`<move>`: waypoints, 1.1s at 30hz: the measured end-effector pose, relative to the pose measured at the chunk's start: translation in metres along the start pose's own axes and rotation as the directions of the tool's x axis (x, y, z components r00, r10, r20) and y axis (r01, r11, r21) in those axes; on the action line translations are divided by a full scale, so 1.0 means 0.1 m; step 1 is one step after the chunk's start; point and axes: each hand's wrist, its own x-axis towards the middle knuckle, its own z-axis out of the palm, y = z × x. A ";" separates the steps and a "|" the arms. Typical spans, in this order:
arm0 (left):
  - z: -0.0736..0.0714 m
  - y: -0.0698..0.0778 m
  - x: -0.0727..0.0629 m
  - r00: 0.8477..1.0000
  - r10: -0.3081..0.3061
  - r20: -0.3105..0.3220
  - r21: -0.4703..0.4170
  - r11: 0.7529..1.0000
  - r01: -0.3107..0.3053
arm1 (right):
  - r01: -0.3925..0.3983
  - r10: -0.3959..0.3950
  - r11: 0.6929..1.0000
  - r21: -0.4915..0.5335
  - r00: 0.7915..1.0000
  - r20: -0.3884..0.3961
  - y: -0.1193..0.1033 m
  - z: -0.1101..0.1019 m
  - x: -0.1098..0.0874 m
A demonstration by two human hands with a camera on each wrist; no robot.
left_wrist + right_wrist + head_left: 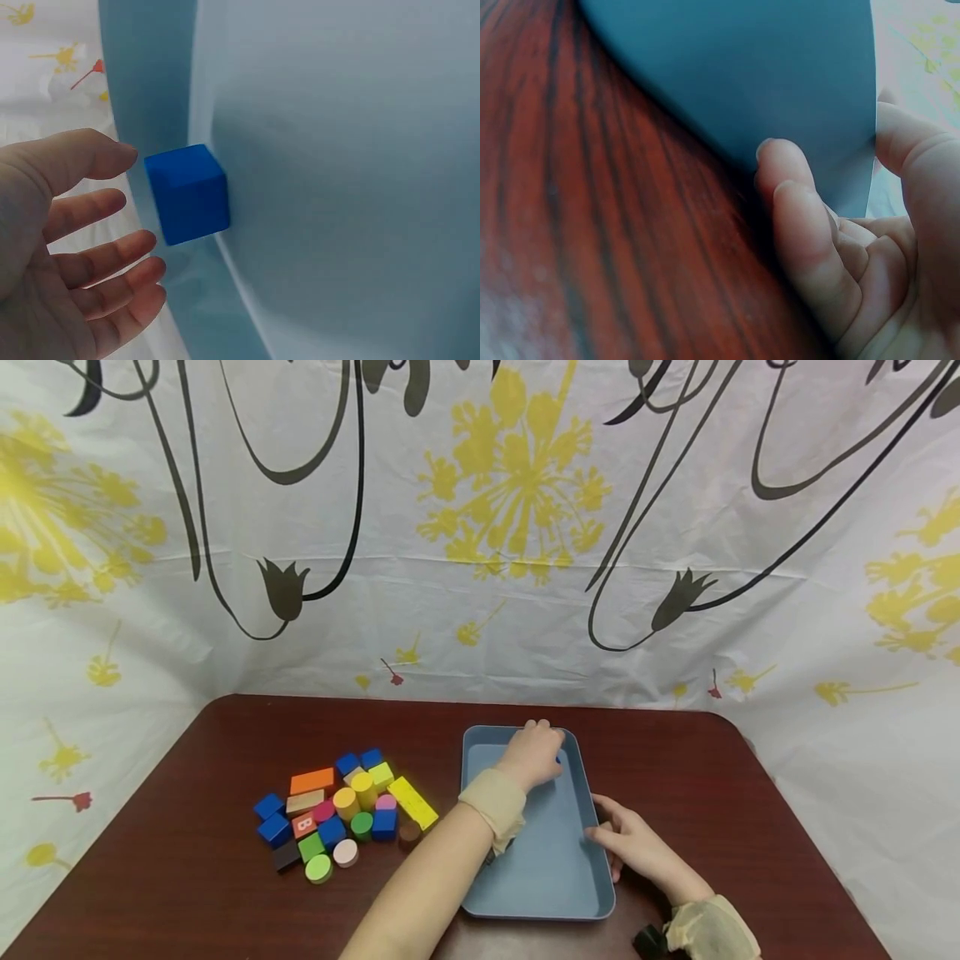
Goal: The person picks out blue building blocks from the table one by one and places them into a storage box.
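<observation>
A blue cube block [187, 196] sits at the far end of the grey-blue tray [542, 860], by its wall. Right beside the cube, my left hand [90, 240] has its fingers spread and loosely bent, with a gap between thumb and fingertips and the block. From the head view this left hand [532, 753] covers most of the cube. My right hand [637, 843] holds the tray's right side. Its thumb lies at the rim while the fingers [802, 225] press the outer wall from below, as the right wrist view shows.
Left of the tray lies a cluster of colored blocks: an orange block [312, 781], a yellow block [412, 802], a green cylinder [362, 826] and several more. The dark red-brown table [187, 877] meets a patterned white cloth [480, 635] behind. A small black object [650, 941] sits near the right wrist.
</observation>
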 end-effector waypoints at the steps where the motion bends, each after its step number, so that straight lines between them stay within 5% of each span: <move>1: -0.02 0.00 -0.01 1.000 0.005 -0.001 0.007 1.000 -0.005 | -0.004 0.004 1.000 0.000 1.000 -0.002 0.00 0.00 0.00; 21: -0.53 -0.04 -0.26 0.991 0.091 -0.098 0.089 0.993 -0.082 | -0.020 0.020 1.000 -0.017 1.000 0.006 -0.02 0.00 0.00; 33: -0.81 -0.14 -0.55 0.988 0.072 -0.139 0.035 0.997 -0.068 | -0.016 0.016 1.000 -0.023 1.000 0.007 -0.02 0.00 0.00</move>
